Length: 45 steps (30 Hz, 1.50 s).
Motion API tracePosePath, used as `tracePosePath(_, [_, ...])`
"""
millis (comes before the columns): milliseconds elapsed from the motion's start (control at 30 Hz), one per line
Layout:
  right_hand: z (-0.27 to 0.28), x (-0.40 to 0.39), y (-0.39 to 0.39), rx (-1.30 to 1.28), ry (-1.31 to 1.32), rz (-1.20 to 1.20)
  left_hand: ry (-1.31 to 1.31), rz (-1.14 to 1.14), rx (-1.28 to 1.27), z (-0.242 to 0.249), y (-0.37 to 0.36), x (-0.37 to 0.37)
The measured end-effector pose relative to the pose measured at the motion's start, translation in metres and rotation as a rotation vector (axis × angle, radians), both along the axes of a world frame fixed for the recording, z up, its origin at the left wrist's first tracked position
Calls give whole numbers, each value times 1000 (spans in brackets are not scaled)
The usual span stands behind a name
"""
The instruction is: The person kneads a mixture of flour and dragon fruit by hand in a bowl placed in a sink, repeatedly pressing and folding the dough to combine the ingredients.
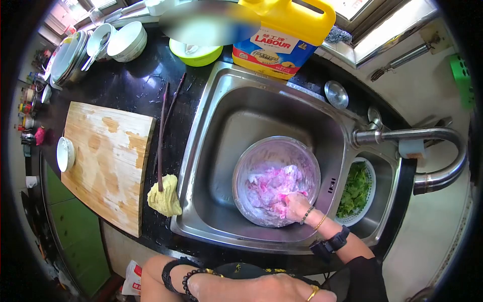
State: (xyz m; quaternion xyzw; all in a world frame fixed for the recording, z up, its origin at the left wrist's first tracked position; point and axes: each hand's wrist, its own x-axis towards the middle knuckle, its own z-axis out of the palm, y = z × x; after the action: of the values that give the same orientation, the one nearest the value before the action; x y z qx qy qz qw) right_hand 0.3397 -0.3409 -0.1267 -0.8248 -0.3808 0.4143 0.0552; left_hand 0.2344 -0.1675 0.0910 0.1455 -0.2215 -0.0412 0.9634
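Note:
A steel bowl [241,201] stands in the large sink basin and holds a pink and white wet mass [274,185], perhaps meat coated in something pale. Inside the bowl's lower right part is my right hand [297,207], its fingers closed in the mass. My left hand [287,289], with a gold ring, lies at the bottom edge of the view, in front of the sink; its fingertips are hidden, so what it holds cannot be seen.
Left of the sink are a yellow cloth [165,201], two dark sticks and a wooden cutting board [108,151] with a small bowl. Behind stands a yellow detergent jug [282,40]. Leafy greens [356,189] fill a white basket in the small basin, below the faucet [402,135].

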Motion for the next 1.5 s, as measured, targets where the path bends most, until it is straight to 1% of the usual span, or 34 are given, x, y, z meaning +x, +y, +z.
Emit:
tracePosePath(33, [-1,0,-2,-62,19,9,-7,-3,-20,1,-2,-2])
tracePosePath(67, [-17,-2,-10,-43,-9,19,-14,-3,-20,1,-2,-1])
tracePosePath(167, [-7,-3,-4,-52,9,26,-43,28,44,4,3,-1])
tracePosePath(200, [0,-4,0,3,50,-49,-41,110,64,3,0,-6])
tracePosePath(233, [-1,-3,-3,-7,26,-59,-42,190,80,2,-2,-7])
tracePosePath(267, [-9,-4,-9,21,18,-33,-98,302,149,3,1,-3])
tracePosePath(333, [-27,-7,-18,131,27,-19,-107,312,165,5,3,-3])
tracePosePath(433, [-19,-3,-15,68,-11,27,-94,367,195,4,3,-5])
tracePosePath(500, [-19,-4,-15,72,4,-5,-107,434,222,2,2,-7])
tracePosePath(533, [-19,-3,-15,83,-13,0,-101,438,224,-9,2,-18])
tracePosePath(600, [-16,-2,-12,101,-22,9,416,-229,372,-37,4,-46])
tracePosePath(633, [-10,-1,-8,116,-26,0,-33,265,261,-3,15,0])
tracePosePath(700, [-1,-2,-5,140,-31,-25,122,128,561,-20,32,-2])
tracePosePath(767, [-6,-4,-5,127,-28,-12,235,311,878,-41,32,5])
tracePosePath(833, [3,-4,-1,166,-50,26,397,400,1058,-75,26,7])
tracePosePath(867, [22,0,12,-26,31,69,480,419,1094,-92,22,7])
tracePosePath(900, [21,-3,11,-28,35,65,563,437,1128,-107,18,6])
tracePosePath(933, [19,-5,9,88,59,30,565,433,1127,-120,15,6])
tracePosePath(967, [17,-7,8,204,82,-4,570,476,1200,-132,13,5])
tracePosePath(1000, [26,-7,12,195,73,6,575,518,1274,-141,11,4])
tracePosePath(1033, [25,-9,13,193,76,4,577,514,1273,-145,10,4])
tracePosePath(1100, [24,-11,15,239,39,15,569,560,1415,-152,7,3])
tracePosePath(1133, [28,-11,17,238,41,14,570,558,1415,-154,6,3])
tracePosePath(1200, [38,-9,23,80,55,78,517,619,1491,-158,4,3])
tracePosePath(1233, [38,-10,23,79,57,78,520,617,1491,-160,2,3])
tracePosePath(1300, [36,-10,22,127,13,149,478,619,1611,-163,-1,3])
tracePosePath(1333, [34,-11,21,126,15,148,479,617,1611,-164,-2,3])
tracePosePath(1400, [29,-12,19,114,-21,198,395,680,1727,-165,-5,4])
tracePosePath(1433, [27,-13,17,113,-20,198,395,679,1727,-165,-6,4])
tracePosePath(1500, [23,-14,15,104,-40,230,294,697,1843,-164,-8,4])
